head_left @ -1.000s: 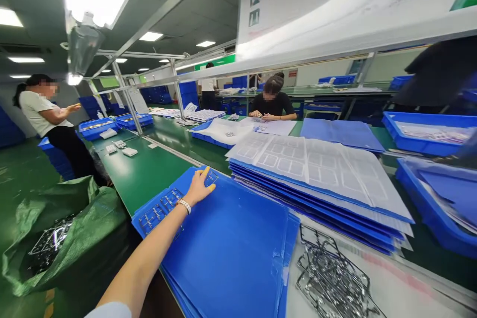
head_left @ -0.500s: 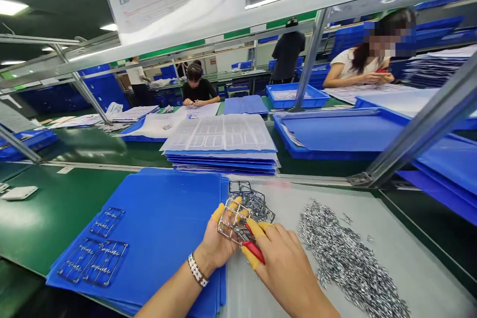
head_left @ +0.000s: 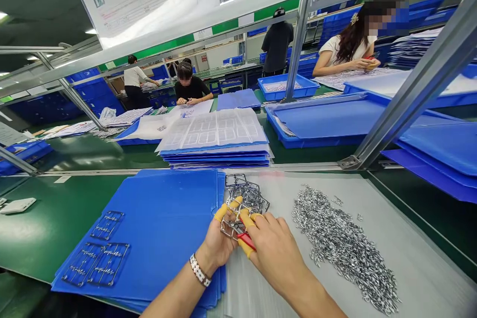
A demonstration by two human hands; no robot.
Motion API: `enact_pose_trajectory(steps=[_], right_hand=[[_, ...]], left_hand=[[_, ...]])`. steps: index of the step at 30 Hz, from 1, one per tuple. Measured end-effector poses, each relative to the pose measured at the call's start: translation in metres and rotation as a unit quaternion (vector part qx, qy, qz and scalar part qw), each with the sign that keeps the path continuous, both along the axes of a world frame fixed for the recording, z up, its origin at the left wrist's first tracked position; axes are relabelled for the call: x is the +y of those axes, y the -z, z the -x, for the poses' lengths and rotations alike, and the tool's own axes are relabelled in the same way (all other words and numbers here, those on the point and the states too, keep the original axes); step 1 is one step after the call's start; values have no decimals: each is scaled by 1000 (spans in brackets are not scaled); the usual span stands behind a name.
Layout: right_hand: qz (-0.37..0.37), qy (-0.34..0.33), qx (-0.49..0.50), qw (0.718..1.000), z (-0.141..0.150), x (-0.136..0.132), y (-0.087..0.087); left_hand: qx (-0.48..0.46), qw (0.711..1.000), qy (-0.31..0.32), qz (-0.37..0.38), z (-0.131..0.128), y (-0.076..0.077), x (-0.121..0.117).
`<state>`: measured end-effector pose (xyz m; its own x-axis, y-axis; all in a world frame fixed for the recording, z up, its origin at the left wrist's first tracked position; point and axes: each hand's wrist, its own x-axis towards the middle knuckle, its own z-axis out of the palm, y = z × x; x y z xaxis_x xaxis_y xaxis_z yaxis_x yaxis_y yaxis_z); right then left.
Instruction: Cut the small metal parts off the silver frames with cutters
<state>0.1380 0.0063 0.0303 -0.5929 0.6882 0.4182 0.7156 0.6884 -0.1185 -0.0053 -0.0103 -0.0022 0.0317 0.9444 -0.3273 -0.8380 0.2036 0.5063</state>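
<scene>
My left hand (head_left: 216, 238), with yellow finger cots, is closed on a shiny metallic sprue frame (head_left: 228, 228) of small parts. My right hand (head_left: 274, 246), also in yellow finger cots, grips red-handled nippers (head_left: 246, 241), their jaws against the frame; the fingers partly hide both. Just behind the hands lies a heap of emptied-looking dark frames (head_left: 248, 195). To the right spreads a long pile of small shiny silver pieces (head_left: 346, 248). On the blue sheets (head_left: 167, 218) at the left lie three frames with parts in them, one of them a sprue frame (head_left: 107, 224) set farther back.
A stack of blue and white sheets (head_left: 216, 134) stands behind the work surface. Blue trays (head_left: 324, 134) sit beyond a metal rail, and a slanted metal post (head_left: 413, 84) rises at the right. Several people work in the background.
The view has shifted and tilted slightly. My right hand with the nippers has moved in closer over the frame, covering more of it. My left hand still holds the frame.
</scene>
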Motion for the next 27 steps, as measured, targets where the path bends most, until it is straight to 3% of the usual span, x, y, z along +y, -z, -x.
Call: enact_pose_trajectory(steps=[5,10,17,21,27], right_hand=[[-8,18,-30,999,1,-6,-5],[0,5,14,1000,-7,-6,-8],[34,4,17,999,-20,-3,-20],[32,49,-4,998,-18,6,-22],[38,60,-37,997,-13,12,-18]], left_hand=[[43,999,10,-8,-4,-6,-4],[79,996,45,-22,-4,-9,-8],[49,997,60,-23,-4,-17,-6],[61,997,55,-10,-6,-14,-6],[77,995,64,-15,-8,-9,-8]])
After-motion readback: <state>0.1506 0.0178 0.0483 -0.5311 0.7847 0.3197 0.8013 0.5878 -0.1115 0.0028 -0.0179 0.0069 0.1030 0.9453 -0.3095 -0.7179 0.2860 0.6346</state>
